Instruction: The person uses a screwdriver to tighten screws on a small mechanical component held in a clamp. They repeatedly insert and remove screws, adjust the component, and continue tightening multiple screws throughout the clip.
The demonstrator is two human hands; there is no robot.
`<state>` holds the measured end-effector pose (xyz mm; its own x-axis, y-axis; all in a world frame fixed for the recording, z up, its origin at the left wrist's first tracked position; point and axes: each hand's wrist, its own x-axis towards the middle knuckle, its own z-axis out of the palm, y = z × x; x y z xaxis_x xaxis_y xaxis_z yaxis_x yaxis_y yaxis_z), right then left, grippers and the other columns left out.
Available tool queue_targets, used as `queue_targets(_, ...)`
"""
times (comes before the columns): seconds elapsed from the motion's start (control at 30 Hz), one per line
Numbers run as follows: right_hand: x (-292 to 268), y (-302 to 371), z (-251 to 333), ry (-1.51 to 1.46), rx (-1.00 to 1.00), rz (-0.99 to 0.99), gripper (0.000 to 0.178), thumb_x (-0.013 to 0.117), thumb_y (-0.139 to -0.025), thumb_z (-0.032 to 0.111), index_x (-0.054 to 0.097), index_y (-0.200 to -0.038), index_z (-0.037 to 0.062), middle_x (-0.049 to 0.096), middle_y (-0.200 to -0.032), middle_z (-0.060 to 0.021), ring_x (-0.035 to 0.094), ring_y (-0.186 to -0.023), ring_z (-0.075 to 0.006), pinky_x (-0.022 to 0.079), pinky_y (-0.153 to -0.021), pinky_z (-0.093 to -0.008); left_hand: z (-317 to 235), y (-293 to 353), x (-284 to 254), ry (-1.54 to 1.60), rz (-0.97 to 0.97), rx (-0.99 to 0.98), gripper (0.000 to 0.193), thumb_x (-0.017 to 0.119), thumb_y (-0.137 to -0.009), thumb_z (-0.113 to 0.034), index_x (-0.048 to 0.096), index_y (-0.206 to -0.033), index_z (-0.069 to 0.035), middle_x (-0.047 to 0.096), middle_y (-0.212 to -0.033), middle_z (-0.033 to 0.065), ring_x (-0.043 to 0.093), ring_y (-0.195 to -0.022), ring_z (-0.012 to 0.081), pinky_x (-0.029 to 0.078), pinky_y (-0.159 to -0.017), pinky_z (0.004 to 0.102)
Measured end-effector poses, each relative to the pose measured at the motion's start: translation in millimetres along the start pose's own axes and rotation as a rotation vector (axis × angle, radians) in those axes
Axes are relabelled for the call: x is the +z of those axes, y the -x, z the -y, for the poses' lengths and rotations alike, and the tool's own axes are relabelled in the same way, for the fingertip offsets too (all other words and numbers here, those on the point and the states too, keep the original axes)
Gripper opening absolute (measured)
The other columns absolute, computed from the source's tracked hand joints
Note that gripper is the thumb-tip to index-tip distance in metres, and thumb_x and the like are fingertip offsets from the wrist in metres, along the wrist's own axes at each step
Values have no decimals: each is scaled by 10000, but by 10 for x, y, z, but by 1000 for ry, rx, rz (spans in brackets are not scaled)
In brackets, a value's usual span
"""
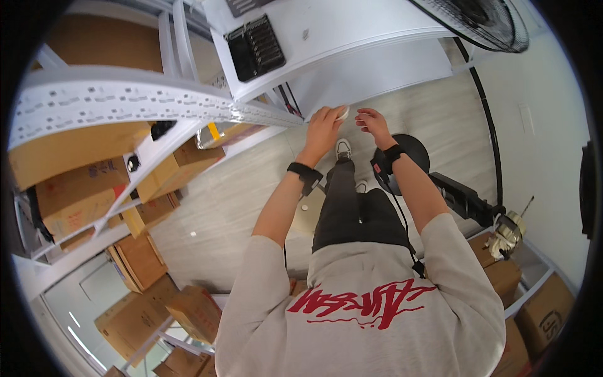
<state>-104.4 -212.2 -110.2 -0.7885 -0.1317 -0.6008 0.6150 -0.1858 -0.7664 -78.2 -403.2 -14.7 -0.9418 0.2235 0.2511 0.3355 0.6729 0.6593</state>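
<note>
My left hand (323, 133) is closed on a small white round thing (343, 113) that looks like a roll of tape; my fingers cover part of it. Just to its right, my right hand (375, 127) is raised with its fingers loosely bent and apart. Nothing can be made out in it. A small gap separates the two hands, which are in front of the white table's edge and above the floor. Each wrist wears a black band, and a cable runs down from the right one.
A black tool tray (256, 49) lies on the white table (339, 31), with a black fan (477, 22) at far right. White shelving (119, 103) with cardboard boxes (81, 195) stands on the left. A round black base (411, 160) is on the floor beside my right forearm.
</note>
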Motion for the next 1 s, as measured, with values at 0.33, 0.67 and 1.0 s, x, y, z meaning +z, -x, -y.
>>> queue_targets(0.33,647,-912,-1311,443,111,89,255,623,-925,195,657,-1135,53,711,-921,-44,682,-785,-129,548,-650,-294,1381,1768,176,-118,-206,-510,294,675,-887,-42,674,-1176,-92,629,-977,114,638,-844,284,522,-724,390)
queue_targets(0.67,1234,-2622,-2433,670,20,157,237,639,-922,242,706,-1046,51,724,-846,-39,692,-735,-132,561,-638,-296,3064,1783,856,-198,-50,-751,268,676,-827,-92,666,-1095,-84,661,-1039,157,671,-921,366,550,-794,460)
queue_targets(1.0,1484,-3838,-3309,1295,-287,229,263,628,-862,250,730,-959,28,717,-781,-131,690,-695,-247,559,-696,-372,4118,1736,1198,-62,-16,-963,402,586,-740,-147,549,-1036,123,662,-992,343,646,-951,494,528,-868,517)
